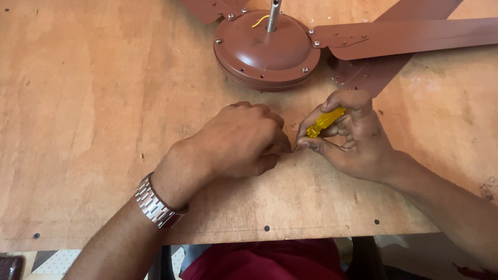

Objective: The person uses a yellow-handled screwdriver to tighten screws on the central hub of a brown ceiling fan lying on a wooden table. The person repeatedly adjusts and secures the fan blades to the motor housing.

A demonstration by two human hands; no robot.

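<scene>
We judged the step best done by keeping the screwdriver [324, 122] in line with whatever small part the left hand [241, 141] hid, pressing lightly and turning slowly so the tip [295, 149] would not skid onto the table [78, 103]. Our right hand [353, 135] was curled around the yellow handle, thumb and fingers pinching it, while the left was closed into a loose fist, and what it pinched we could not tell. Both hands lay on the table just in front of the fan motor [265, 51], the screwdriver slanting from that motor's near right side down to the left fist, its tip touching the fingers.
</scene>
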